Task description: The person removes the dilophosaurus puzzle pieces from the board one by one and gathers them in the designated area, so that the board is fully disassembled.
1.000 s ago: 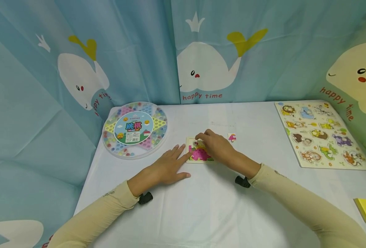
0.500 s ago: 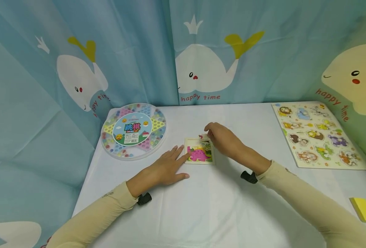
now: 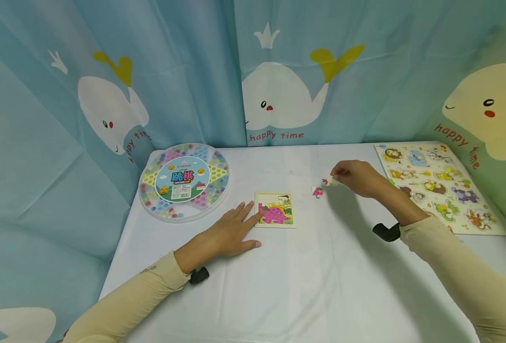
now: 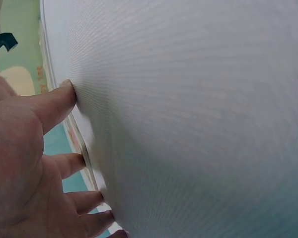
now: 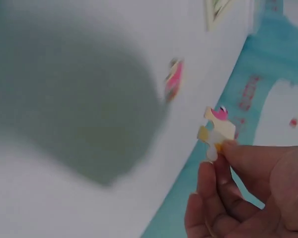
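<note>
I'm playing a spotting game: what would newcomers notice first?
Probably the white whale in the middle of the blue curtain. Next, the round, colourful game at the back left of the table, then the pink dinosaur puzzle near the head view's middle and the piece pinched in the right grip.

Your white-covered table [image 3: 278,276] bears a dinosaur jigsaw [image 3: 275,214]; left of it, Chinese checkers [image 3: 183,178]; right, a loose piece [image 3: 317,192] and animal puzzle [image 3: 439,183].

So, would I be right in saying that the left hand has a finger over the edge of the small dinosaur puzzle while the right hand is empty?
Not quite: the right hand is not empty. It pinches a puzzle piece, as the right wrist view shows. The rest about the left hand and the dinosaur puzzle stands.
</note>
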Available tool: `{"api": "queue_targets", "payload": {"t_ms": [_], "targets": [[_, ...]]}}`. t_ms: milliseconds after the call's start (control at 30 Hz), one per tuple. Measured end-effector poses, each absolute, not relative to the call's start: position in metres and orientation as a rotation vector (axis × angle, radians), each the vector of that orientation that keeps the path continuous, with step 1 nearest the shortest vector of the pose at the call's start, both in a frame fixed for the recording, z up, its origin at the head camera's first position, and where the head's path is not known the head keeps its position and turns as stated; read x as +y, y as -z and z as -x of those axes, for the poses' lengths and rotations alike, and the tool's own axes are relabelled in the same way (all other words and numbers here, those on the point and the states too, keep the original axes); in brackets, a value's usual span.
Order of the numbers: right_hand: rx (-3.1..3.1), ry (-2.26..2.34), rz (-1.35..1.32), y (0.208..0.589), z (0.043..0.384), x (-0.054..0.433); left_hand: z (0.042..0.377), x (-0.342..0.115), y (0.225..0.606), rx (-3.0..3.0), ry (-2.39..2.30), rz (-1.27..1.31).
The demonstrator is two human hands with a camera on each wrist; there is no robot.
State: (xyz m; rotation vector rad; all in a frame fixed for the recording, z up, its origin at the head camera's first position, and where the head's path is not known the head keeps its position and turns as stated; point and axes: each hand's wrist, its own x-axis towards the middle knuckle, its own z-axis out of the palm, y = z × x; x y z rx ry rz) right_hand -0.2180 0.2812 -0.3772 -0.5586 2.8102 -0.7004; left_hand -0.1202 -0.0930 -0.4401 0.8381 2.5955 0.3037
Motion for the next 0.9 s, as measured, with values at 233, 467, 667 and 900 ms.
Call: {"api": "queue_targets", "payload": {"t_ms": [233, 467, 667, 900], "targets": [[2.704, 0.689, 0.467, 0.394, 0.226, 0.315, 0.120, -0.093, 0.442, 2.598, -0.302, -0.838], [2.713, 0.666, 0.466, 0.407, 0.228, 0.321, 0.120, -0.094, 0.442, 2.601, -0.308, -0.845], [2.781, 0.614, 0.480, 0.415, 0.226, 0.318, 0.121, -0.093, 0.442, 2.604, -0.296, -0.840], [2.905, 0.599, 0.527, 0.428, 0.222, 0.312, 0.120, -0.093, 0.440, 2.601, -0.292, -0.834]]}}
